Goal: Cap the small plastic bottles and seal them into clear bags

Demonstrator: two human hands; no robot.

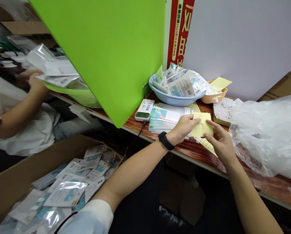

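A small yellow paper sheet (202,127) is held up over the table edge between both hands. My left hand (183,127), with a black watch on the wrist, pinches its left side between thumb and fingers. My right hand (220,140) grips its right side and lower edge. Below the hands lies a yellow dotted sheet (208,145), partly covered. Just left of them, a stack of printed packets (160,125) rests on the wooden table (188,151). Beside it sits a white device (145,110) with a dark display and a cable.
A blue basin (169,99) full of packets and an orange basket (212,97) stand behind. Clear plastic bags (272,133) cover the right side. A green panel (106,48) separates a co-worker (18,113) handling packets. A cardboard box (20,172) of packets stands lower left.
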